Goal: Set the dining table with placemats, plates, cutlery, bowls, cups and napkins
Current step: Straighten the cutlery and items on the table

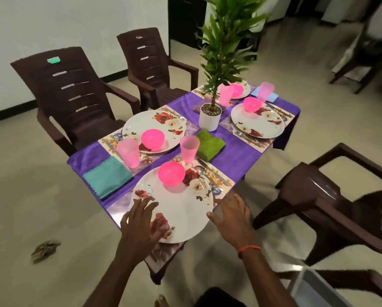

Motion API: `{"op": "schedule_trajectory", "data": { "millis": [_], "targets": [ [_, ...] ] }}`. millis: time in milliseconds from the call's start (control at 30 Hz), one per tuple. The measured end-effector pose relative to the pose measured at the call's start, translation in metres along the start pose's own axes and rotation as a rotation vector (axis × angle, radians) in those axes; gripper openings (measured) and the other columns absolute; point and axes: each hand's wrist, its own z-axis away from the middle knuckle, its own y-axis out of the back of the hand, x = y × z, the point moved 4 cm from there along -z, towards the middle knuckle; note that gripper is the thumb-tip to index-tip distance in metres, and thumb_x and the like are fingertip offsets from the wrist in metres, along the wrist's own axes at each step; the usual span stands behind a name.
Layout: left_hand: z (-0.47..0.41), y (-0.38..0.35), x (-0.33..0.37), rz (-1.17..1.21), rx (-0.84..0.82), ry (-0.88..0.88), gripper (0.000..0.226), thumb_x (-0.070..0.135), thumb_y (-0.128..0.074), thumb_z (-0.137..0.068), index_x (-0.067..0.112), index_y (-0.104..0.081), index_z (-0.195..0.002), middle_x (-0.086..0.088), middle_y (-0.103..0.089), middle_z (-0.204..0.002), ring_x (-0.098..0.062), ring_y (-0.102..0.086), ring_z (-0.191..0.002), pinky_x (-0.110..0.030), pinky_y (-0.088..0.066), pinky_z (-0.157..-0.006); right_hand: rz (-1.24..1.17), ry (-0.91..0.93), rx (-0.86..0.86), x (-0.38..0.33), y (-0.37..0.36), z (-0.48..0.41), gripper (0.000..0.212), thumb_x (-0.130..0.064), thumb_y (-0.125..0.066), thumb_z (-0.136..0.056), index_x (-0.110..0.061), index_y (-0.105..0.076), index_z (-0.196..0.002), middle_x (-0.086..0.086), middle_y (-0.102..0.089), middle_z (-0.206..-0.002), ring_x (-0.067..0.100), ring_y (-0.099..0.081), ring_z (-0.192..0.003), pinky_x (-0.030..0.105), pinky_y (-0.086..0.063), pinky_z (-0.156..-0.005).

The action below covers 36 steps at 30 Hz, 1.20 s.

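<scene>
A table under a purple cloth (236, 156) carries several place settings. The nearest white floral plate (183, 207) lies on a placemat (121, 208) and holds a pink bowl (171, 173). Behind it stands a pink cup (189, 148), with a spoon and knife (210, 171) to its right. My left hand (141, 220) hovers with fingers spread over the plate's left rim. My right hand (232, 214) sits beside the plate's right rim with relaxed fingers. Neither hand holds anything. A teal napkin (107, 176) and a green napkin (209, 144) lie nearby.
A potted plant (210, 116) stands mid-table. Brown plastic chairs stand at the left (70, 94), the back (154, 69) and the right (331, 196). A crumpled cloth (45, 249) lies on the floor at the left. A pale box corner (314, 289) shows at the bottom right.
</scene>
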Motion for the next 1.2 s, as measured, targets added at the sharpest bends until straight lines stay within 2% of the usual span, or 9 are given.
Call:
{"op": "schedule_trajectory", "data": {
  "millis": [100, 267, 400, 567, 700, 967, 1067, 1200],
  "targets": [
    [0.011, -0.002, 0.012, -0.015, 0.004, -0.005, 0.072, 0.075, -0.053, -0.083, 0.033, -0.045, -0.142, 0.003, -0.044, -0.157, -0.024, -0.040, -0.145, -0.062, -0.035, -0.109, 0.033, -0.015, -0.005, 0.006, 0.001, 0.028, 0.052, -0.065, -0.052, -0.092, -0.038, -0.051, -0.137, -0.002, -0.034, -0.155, 0.024, -0.012, -0.150, 0.045, -0.014, -0.119],
    [0.042, 0.002, 0.029, -0.058, 0.041, -0.073, 0.074, 0.076, -0.045, -0.086, 0.030, -0.039, -0.143, -0.003, -0.049, -0.152, -0.031, -0.046, -0.140, -0.064, -0.042, -0.102, 0.023, -0.051, -0.037, 0.015, -0.001, 0.070, 0.054, -0.066, -0.050, -0.092, -0.040, -0.049, -0.140, -0.002, -0.025, -0.163, 0.023, -0.004, -0.153, 0.047, -0.010, -0.121],
    [0.079, 0.003, 0.047, -0.065, 0.053, -0.078, 0.071, 0.072, -0.047, -0.089, 0.032, -0.036, -0.147, 0.004, -0.042, -0.156, -0.023, -0.037, -0.145, -0.059, -0.039, -0.104, 0.031, -0.020, -0.032, 0.024, -0.001, 0.112, 0.053, -0.065, -0.049, -0.093, -0.040, -0.047, -0.139, -0.001, -0.026, -0.161, 0.022, -0.003, -0.152, 0.044, -0.010, -0.121],
    [0.135, -0.009, 0.072, -0.134, -0.037, -0.124, 0.071, 0.075, -0.042, -0.090, 0.030, -0.045, -0.145, 0.003, -0.041, -0.156, -0.023, -0.033, -0.148, -0.055, -0.036, -0.108, -0.020, -0.008, -0.029, 0.038, 0.000, 0.173, 0.053, -0.063, -0.051, -0.093, -0.036, -0.049, -0.139, 0.000, -0.028, -0.158, 0.023, -0.008, -0.150, 0.041, -0.014, -0.118],
    [0.174, -0.019, 0.088, -0.143, -0.101, -0.157, 0.074, 0.077, -0.038, -0.091, 0.031, -0.040, -0.149, 0.004, -0.034, -0.161, -0.021, -0.027, -0.152, -0.054, -0.032, -0.113, -0.034, -0.014, -0.022, 0.050, -0.004, 0.220, 0.055, -0.063, -0.051, -0.093, -0.033, -0.050, -0.139, 0.000, -0.030, -0.156, 0.024, -0.009, -0.149, 0.041, -0.014, -0.118],
    [0.219, -0.028, 0.117, -0.110, -0.147, -0.229, 0.076, 0.077, -0.038, -0.090, 0.028, -0.042, -0.148, 0.002, -0.038, -0.160, -0.023, -0.033, -0.149, -0.057, -0.037, -0.109, -0.091, -0.105, -0.027, 0.079, -0.004, 0.302, 0.055, -0.061, -0.052, -0.094, -0.034, -0.045, -0.142, 0.001, -0.027, -0.160, 0.023, -0.004, -0.153, 0.041, -0.012, -0.120],
    [0.227, -0.032, 0.125, -0.105, -0.155, -0.258, 0.080, 0.079, -0.035, -0.089, 0.026, -0.044, -0.149, 0.002, -0.038, -0.160, -0.022, -0.029, -0.151, -0.056, -0.033, -0.112, -0.087, -0.149, -0.031, 0.088, -0.003, 0.328, 0.055, -0.060, -0.051, -0.095, -0.036, -0.043, -0.143, 0.003, -0.024, -0.162, 0.024, -0.002, -0.153, 0.043, -0.010, -0.121],
    [0.246, -0.039, 0.142, -0.072, -0.179, -0.302, 0.082, 0.080, -0.034, -0.088, 0.026, -0.044, -0.149, 0.002, -0.036, -0.161, -0.022, -0.025, -0.153, -0.058, -0.032, -0.113, -0.076, -0.185, 0.003, 0.098, 0.001, 0.360, 0.054, -0.060, -0.053, -0.095, -0.037, -0.044, -0.142, 0.004, -0.026, -0.161, 0.026, -0.008, -0.152, 0.046, -0.016, -0.121]
  ]
}}
